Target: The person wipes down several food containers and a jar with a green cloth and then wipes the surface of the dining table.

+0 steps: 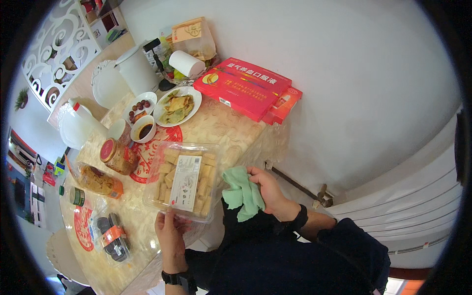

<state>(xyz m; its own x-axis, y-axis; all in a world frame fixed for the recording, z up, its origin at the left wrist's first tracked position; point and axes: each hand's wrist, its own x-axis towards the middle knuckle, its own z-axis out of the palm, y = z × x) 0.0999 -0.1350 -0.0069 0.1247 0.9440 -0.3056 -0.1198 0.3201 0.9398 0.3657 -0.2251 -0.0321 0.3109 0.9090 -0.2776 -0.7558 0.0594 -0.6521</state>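
Pinched at its near edge by my left hand [171,229] is a clear plastic clamshell box [150,199], held over the table's edge. Pale, blocky wafer-like pieces [168,166] fill it, and a white label [186,182] with writing runs across the lid. To the right of the box, my right hand [271,191] grips a crumpled light green cloth [241,191] that hangs down in folds. Cloth and box are close together; a narrow gap shows between them.
Red cartons [243,88] lie against the wall. Food plates [177,110], a bowl of dark sauce [143,129], a lidded jar [120,156] and a bag of food [97,180] stand along the table [147,254]. A black-filled plastic pack [114,238] lies near left.
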